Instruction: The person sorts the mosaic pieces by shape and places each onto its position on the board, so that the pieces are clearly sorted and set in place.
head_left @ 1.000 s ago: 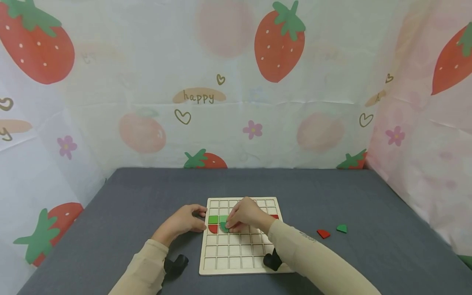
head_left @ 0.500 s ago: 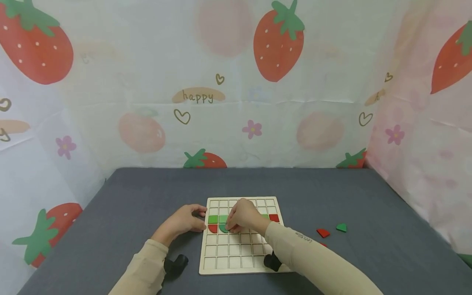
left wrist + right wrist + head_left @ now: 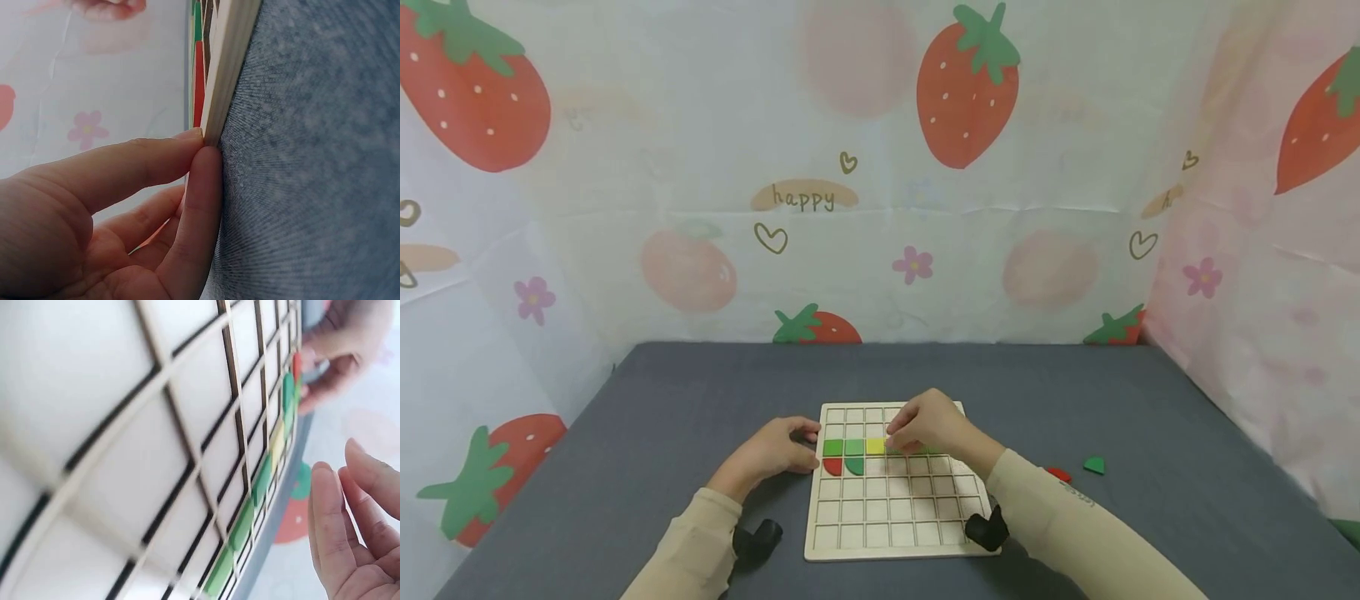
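A pale wooden grid board lies on the dark grey table. Along one row sit a green square tile, a lighter green one and a yellow one. Below them are a red rounded tile and a dark green rounded tile. My left hand rests its fingertips against the board's left edge; in the left wrist view a thumb and finger touch the wooden rim. Over the row's right half hovers my right hand, fingers loosely bent and holding nothing, as the right wrist view shows.
Right of the board lie a loose red piece, partly behind the right sleeve, and a green piece. Black wrist cameras hang under both wrists. A strawberry-print curtain encloses the table's back and sides.
My right hand has let go of the dark green rounded tile, now flat in its cell, and moved up and to the right, uncovering the yellow tile. The left hand stays put.
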The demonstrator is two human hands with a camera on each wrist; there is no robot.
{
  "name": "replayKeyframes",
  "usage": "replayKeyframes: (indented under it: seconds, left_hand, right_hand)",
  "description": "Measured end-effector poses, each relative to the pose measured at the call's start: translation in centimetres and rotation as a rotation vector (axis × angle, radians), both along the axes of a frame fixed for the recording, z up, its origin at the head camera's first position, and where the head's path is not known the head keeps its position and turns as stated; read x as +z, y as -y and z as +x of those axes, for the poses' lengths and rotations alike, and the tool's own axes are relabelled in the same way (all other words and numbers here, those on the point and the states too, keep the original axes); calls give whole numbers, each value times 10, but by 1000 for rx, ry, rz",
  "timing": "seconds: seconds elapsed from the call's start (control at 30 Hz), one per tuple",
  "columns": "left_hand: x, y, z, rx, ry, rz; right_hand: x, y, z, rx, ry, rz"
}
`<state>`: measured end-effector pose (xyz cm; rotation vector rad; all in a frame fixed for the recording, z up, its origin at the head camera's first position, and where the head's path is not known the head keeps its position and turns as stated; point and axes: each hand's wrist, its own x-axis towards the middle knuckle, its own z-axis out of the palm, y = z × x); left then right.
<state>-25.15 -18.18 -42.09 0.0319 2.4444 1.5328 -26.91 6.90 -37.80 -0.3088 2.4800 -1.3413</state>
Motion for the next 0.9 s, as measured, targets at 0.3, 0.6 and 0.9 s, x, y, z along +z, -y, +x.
replayKeyframes:
  seconds: [0.3,0.6,0.9]
  left_hand:
    - [3,0,3,1,10,-7]
    - [3,1,4,-33,-10,8]
    - [0,2,2,-21,-9,9]
  right_hand:
    - [3,-44,1,-88,-9,46]
    - [-1,-82,8,-147,38,79]
    - [-10,-112,19,-139,55,76]
